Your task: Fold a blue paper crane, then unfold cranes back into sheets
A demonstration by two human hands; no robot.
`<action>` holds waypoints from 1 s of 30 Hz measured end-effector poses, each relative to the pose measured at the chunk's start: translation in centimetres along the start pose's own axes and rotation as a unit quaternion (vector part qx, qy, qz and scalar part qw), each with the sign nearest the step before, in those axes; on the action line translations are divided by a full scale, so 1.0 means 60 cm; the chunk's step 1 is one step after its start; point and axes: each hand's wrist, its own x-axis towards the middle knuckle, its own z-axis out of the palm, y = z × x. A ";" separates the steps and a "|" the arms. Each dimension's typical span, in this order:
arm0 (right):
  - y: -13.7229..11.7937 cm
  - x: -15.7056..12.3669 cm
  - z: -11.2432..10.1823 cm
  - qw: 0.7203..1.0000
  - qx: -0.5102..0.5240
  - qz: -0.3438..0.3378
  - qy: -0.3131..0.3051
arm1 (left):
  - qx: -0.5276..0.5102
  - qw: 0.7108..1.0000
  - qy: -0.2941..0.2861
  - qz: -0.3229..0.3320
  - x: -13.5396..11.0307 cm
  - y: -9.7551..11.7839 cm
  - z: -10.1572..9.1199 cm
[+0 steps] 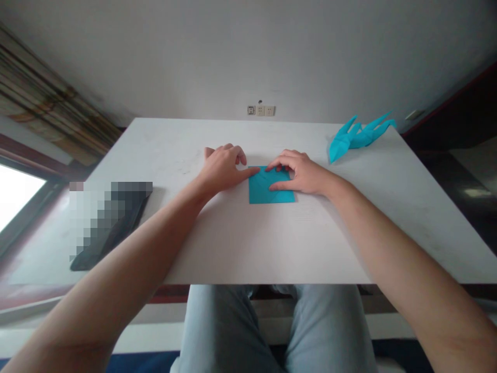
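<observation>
A folded square of blue paper (pixel 259 192) lies flat on the white table in front of me, with faint crease lines on its surface. My left hand (pixel 222 167) is to its left, thumb stretched out onto the upper edge, the other fingers loosely bent and off the paper. Over the right part of the sheet rests my right hand (pixel 301 172). Its thumb and fingertips touch the paper and are spread apart, and the hand covers the upper right corner.
Blue folded-paper cranes (pixel 351 139) stand at the table's far right corner. A dark flat object (pixel 124 228), partly pixelated, lies at the left beside my forearm. The white table (pixel 248 248) reaches a wall with sockets (pixel 265 110). A curtain (pixel 50 98) hangs at the left.
</observation>
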 end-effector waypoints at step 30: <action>-0.008 0.002 0.007 0.987 0.129 0.087 0.049 | -0.129 0.990 -0.036 -0.046 0.000 0.018 -0.034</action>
